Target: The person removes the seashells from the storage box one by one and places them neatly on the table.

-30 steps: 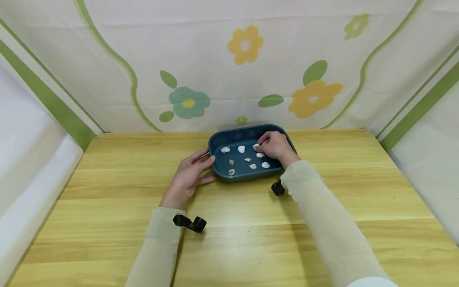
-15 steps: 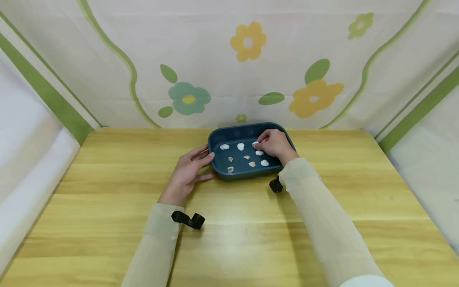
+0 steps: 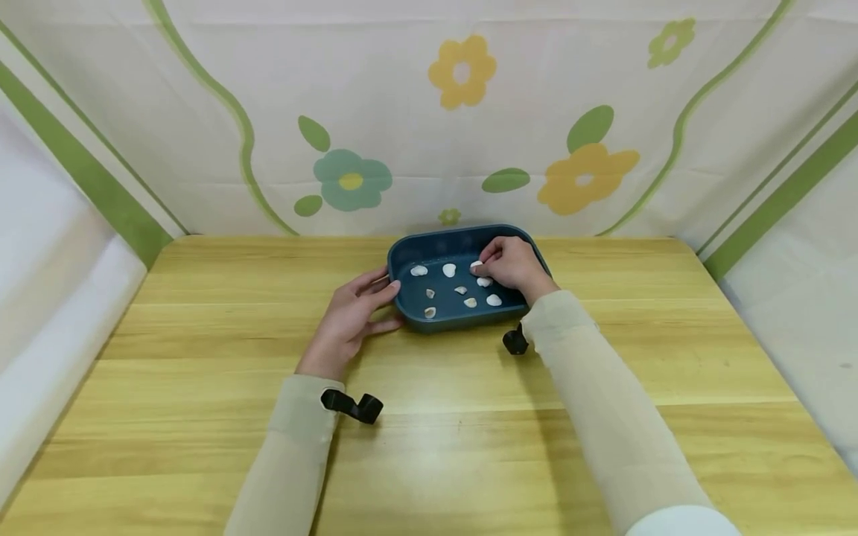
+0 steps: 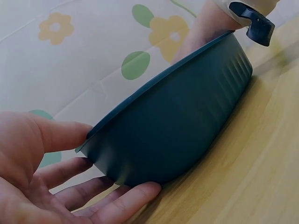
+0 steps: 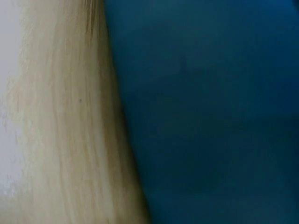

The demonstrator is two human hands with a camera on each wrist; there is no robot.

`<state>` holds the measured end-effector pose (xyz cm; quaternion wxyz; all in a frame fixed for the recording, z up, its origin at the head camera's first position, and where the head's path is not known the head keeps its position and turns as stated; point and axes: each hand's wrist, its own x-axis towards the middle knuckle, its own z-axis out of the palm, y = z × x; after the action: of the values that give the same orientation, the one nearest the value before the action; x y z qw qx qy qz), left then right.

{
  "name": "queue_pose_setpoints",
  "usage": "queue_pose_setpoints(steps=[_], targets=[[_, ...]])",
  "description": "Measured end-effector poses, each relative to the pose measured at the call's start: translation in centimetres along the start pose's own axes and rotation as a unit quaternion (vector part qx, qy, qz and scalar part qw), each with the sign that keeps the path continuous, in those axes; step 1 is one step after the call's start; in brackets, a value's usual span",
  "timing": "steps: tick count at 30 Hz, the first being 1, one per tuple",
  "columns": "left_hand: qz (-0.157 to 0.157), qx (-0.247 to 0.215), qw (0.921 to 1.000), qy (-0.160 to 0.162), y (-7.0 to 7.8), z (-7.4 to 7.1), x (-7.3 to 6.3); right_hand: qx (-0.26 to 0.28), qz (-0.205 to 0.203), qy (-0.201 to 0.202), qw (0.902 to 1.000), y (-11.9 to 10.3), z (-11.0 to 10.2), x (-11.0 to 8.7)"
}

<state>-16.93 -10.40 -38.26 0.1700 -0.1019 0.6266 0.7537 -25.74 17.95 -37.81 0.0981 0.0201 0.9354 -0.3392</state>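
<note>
A dark blue rectangular tray (image 3: 462, 322) with rounded corners sits on the table near the back. My left hand (image 3: 344, 321) holds its left end; in the left wrist view the thumb lies over the rim and the other fingers spread along the outer wall and bottom edge. Reaching over the tray's right side, my right hand (image 3: 515, 264) pinches a white seashell (image 3: 476, 266) between thumb and fingertips, low inside. Other white shells (image 3: 449, 270) and smaller brownish ones (image 3: 430, 313) lie spread in rough rows on the tray floor. The right wrist view catches only the tray's outside wall (image 5: 201, 116).
The wooden table (image 3: 429, 447) stretches in front of the tray and to both sides. A white cloth backdrop (image 3: 402, 89) with printed flowers rises right behind the tray, and white cloth flanks both sides. Black camera mounts (image 3: 353, 406) stick out from both cuffs.
The whole scene shifts slightly in the head view. Both hands stay in place on the tray and the pinched shell, and the shells keep their arrangement.
</note>
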Motion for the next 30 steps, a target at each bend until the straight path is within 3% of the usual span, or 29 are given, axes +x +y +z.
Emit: queue_pose_setpoints(steps=[7,14,19,30], targets=[[0.005,-0.010,0.9999,0.000,-0.06,-0.01,0.46,0.001,-0.023,-0.002,0.9997,0.12,-0.10,0.61],[-0.006,-0.001,1.0000,-0.003,-0.61,0.42,0.48,-0.001,-0.018,-0.013,0.9998,0.90,0.34,0.47],[-0.002,-0.004,1.0000,0.008,-0.42,0.39,0.12,0.001,-0.028,-0.014,0.9995,0.35,0.39,0.64],[-0.003,0.000,1.0000,-0.002,-0.37,0.63,0.53,0.000,-0.042,-0.008,0.9991,0.49,0.04,0.05]])
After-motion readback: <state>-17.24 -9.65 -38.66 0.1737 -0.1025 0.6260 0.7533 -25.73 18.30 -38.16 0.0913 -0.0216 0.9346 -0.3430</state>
